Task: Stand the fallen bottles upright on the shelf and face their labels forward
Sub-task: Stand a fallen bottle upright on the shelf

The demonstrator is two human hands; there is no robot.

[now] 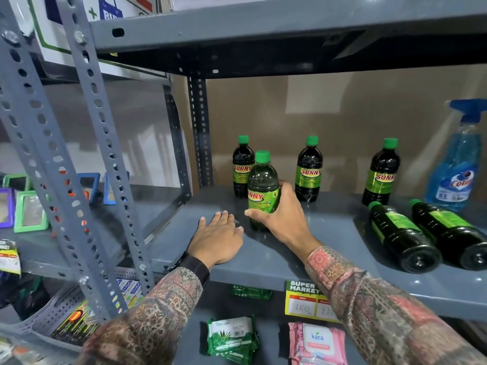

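My right hand point(283, 216) grips a dark green Sunny bottle point(261, 180) that stands upright on the grey shelf point(303, 248), its label facing forward. My left hand point(216, 238) lies flat and open on the shelf just left of it, holding nothing. Three more Sunny bottles stand upright behind: one at the back left point(240, 164), one in the middle point(308, 171), one to the right point(380, 172), labels forward. Two bottles lie on their sides at the right, one point(400, 235) beside the other point(450, 230), bases toward me, caps pointing back.
A blue spray bottle point(456, 164) stands at the far right. A grey slotted upright post point(87, 154) rises at the left, with small framed mirrors point(30, 212) beyond it. Below the shelf hang a price tag point(308, 299) and lie wipe packs point(232, 338).
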